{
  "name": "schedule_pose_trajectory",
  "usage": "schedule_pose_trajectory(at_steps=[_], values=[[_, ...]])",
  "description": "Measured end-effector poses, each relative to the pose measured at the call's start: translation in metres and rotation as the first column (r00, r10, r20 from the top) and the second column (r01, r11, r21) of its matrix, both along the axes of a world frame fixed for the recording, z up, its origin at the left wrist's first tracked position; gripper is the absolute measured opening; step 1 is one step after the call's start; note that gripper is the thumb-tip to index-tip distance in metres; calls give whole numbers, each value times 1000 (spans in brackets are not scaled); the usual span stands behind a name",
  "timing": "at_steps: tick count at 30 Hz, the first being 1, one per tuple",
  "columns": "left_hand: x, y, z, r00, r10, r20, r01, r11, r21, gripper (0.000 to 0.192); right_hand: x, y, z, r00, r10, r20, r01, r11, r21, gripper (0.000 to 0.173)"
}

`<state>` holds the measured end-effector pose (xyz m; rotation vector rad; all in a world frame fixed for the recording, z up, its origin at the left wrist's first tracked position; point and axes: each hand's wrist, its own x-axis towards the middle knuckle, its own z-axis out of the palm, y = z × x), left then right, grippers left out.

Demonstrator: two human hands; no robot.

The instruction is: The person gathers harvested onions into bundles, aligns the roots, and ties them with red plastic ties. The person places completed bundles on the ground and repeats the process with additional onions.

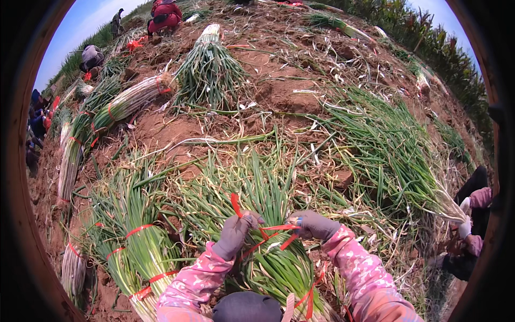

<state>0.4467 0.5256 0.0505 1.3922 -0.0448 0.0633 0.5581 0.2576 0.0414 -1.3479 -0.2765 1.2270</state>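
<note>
A thick bundle of green onions [277, 265] lies right before me, leaves pointing away. Over its leafy part runs a red plastic tie [277, 228], and a second red tie [309, 296] crosses it lower down. My left hand [235, 233], in a grey glove, pinches one end of the upper tie, which sticks up above the fingers. The other side of that tie is gripped by my gloved right hand [314, 225]. Left of my left arm lie tied green onion bundles [149, 245], each with red bands.
At the right edge, a co-worker's gloved hands [464, 221] hold loose green onions [394, 157]. More tied bundles lie at left [128, 96], and one stands leaves-down farther off [211, 64]. Other people [165, 18] crouch on the brown soil [289, 90].
</note>
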Motion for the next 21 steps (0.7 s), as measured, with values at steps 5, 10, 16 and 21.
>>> schedule_pose_trajectory(at_steps=[5,10,16,21], values=[[-14,3,3,884,-344,-316,284,933,-221,43,-24,-33,23,823,-354,-444,434,897,88,35],[-79,40,-16,737,-205,-644,299,954,38,42,-19,-14,-34,-114,-647,-754,916,226,-332,22],[-96,94,-9,560,-198,-804,367,930,27,43,19,-30,-82,-93,-548,-831,984,75,-159,11],[-55,186,34,845,202,-495,507,-8,862,33,82,-217,-12,223,-863,-453,973,166,163,25]])
